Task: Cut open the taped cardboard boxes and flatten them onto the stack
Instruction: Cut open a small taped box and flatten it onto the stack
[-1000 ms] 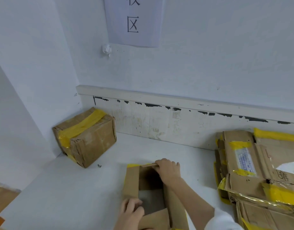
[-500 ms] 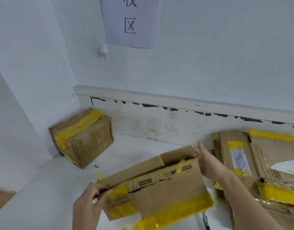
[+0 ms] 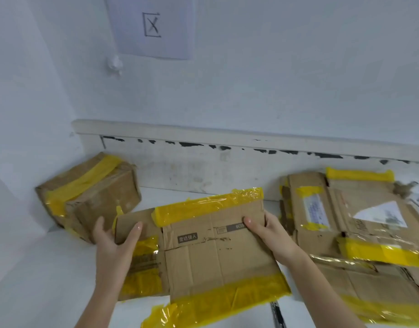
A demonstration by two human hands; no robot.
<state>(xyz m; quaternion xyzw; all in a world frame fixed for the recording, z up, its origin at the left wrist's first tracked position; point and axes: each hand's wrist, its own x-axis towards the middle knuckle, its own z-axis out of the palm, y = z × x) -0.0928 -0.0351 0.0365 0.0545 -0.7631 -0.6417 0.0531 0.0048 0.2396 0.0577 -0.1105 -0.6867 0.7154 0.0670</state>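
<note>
While our left hand [image 3: 113,242] and right hand [image 3: 270,235] clamp fingers on the flattened box [image 3: 210,254], the stack [image 3: 359,233] lies just beside.

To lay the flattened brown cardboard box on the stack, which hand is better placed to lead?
Probably the right hand: it grips the flattened brown cardboard box at the edge nearest the stack of flattened cartons.

We see flattened box [image 3: 210,252] held above white surface, brown cardboard, yellow tape along top and bottom edges plus left side, printed labels on face. Our left hand [image 3: 113,242] grips its left edge, right hand [image 3: 272,235] its right edge. Taped box [image 3: 90,195] sits intact, tilted, in left corner. Stack [image 3: 359,233] of flattened cardboard lies at right, just beside held piece.
</note>
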